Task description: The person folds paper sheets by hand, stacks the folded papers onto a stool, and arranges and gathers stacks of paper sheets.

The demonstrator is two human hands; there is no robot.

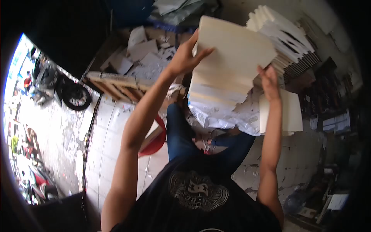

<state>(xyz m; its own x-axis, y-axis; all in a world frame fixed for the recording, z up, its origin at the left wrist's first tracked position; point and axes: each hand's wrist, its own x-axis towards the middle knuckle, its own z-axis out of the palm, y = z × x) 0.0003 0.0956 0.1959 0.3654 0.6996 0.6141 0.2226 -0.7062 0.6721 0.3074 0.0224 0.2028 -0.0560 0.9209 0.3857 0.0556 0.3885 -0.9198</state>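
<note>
A broad stack of cream sheets (pixel 234 50) is in front of me, its right edge uneven. My left hand (pixel 187 56) grips the stack's left edge, with the thumb lying over the top face and the other fingers partly hidden at the side. At the lower right corner, my right hand (pixel 269 82) has its fingers bent against the sheets' edge. Crumpled white plastic wrapping (pixel 220 116) lies beneath the stack. Below my right wrist is another pile of cream sheets (pixel 291 112).
Tall piles of folded cream sheets (pixel 280 33) stand at the back right. A wooden crate (pixel 116 87) with paper scraps (pixel 143 52) is to the left. Near my legs is a red stool (pixel 156 143). Motorbikes (pixel 73 92) stand outside the doorway on the left.
</note>
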